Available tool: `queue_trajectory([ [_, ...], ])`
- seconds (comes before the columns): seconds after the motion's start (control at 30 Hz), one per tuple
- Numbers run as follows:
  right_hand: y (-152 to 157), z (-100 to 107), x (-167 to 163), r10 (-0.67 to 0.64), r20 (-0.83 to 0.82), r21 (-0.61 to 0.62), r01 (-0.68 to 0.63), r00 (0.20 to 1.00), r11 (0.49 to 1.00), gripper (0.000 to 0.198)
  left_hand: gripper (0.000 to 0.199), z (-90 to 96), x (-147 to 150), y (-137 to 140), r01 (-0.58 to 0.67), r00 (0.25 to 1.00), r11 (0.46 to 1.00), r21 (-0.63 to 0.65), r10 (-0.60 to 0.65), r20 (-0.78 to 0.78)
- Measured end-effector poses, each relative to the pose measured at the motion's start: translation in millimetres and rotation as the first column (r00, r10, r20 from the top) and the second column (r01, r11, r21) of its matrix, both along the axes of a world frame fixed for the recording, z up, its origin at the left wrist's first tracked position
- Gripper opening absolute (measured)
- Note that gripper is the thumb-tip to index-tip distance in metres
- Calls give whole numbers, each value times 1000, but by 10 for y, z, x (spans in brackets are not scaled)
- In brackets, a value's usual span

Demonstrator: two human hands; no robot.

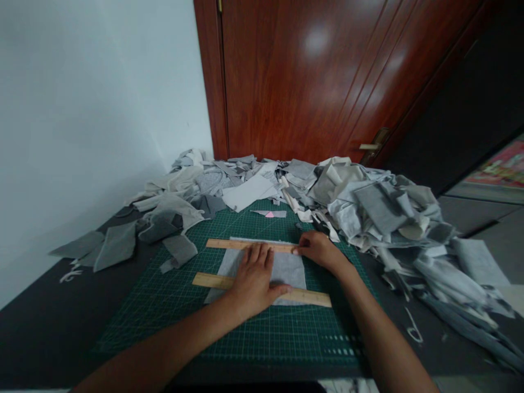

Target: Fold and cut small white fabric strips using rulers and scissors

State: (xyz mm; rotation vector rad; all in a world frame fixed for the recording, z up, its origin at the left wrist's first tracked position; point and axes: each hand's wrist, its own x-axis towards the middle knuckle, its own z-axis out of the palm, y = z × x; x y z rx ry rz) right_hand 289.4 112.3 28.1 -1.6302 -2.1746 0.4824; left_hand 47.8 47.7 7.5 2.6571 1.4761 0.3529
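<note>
A piece of grey cloth (282, 269) lies flat on the green cutting mat (164, 311). Two wooden rulers rest across it, an upper ruler (223, 244) near its far edge and a lower ruler (307, 296) near its close edge. My left hand (254, 281) is spread over the cloth, fingertips on the upper ruler and thumb on the lower one. At the upper ruler's right end is my right hand (316, 248), its fingers curled and closed on that end. Whether anything small is also between those fingertips is hidden.
Heaped fabric scraps (368, 202) fill the right side, with more scraps (172, 207) at the left and back. A white sheet (251, 191) and a small pink triangle (269, 214) lie beyond the cloth. A wooden door (295, 82) stands behind the dark table (36, 311).
</note>
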Motion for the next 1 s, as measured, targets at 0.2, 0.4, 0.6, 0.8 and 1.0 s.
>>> queue_trajectory([
  [0.2, 64, -64, 131, 13, -35, -25, -14, 999, 1000, 14, 100, -35, -15, 32, 11, 1000, 999, -45, -12, -5],
  [0.4, 129, -101, 263, -25, -31, -61, 23, 999, 998, 15, 101, -75, -19, 54, 23, 1000, 999, -32, -23, 5],
  [0.6, 131, -126, 270, -9, -54, -65, 6, 999, 998, 11, 100, -99, -32, 57, 33, 999, 999, -15, -33, 18],
  [0.8, 46, -27, 175, 42, -11, 29, -41, 999, 999, 10, 99, -151, -42, 59, 35, 999, 999, 19, -36, 27],
  [1.0, -53, -56, -246, 301, -93, 293, -263, 949, 919, 17, 97, -137, -38, 45, 35, 999, 999, 24, -35, 3],
])
